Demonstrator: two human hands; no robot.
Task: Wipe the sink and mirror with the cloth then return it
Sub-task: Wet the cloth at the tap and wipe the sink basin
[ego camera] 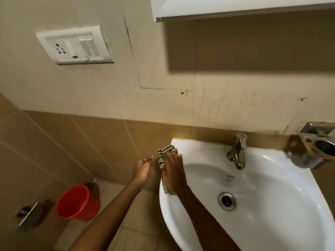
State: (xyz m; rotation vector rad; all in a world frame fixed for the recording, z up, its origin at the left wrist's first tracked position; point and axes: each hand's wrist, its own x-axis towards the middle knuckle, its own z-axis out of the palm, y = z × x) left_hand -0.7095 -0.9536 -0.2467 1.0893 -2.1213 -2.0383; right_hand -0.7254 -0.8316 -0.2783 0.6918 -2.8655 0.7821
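A white wall-hung sink point(199, 223) fills the lower right, with a steel drain point(227, 201) in its bowl. My right hand point(173, 171) lies flat on the sink's left rim, pressing a green-and-white striped cloth point(163, 153) against it; the cloth sticks out past the fingertips and below the palm. My left hand point(142, 169) hovers just left of the sink in front of the brown tiles, fingers loosely curled and holding nothing. Only the bottom edge of the white mirror cabinet point(235, 8) shows at the top; the mirror face itself is out of view.
A chrome tap point(237, 151) stands at the sink's back edge. A metal holder point(315, 145) is fixed to the wall at the right. A switch and socket plate point(75, 47) sits high on the left wall. A red bucket point(78, 202) stands on the floor.
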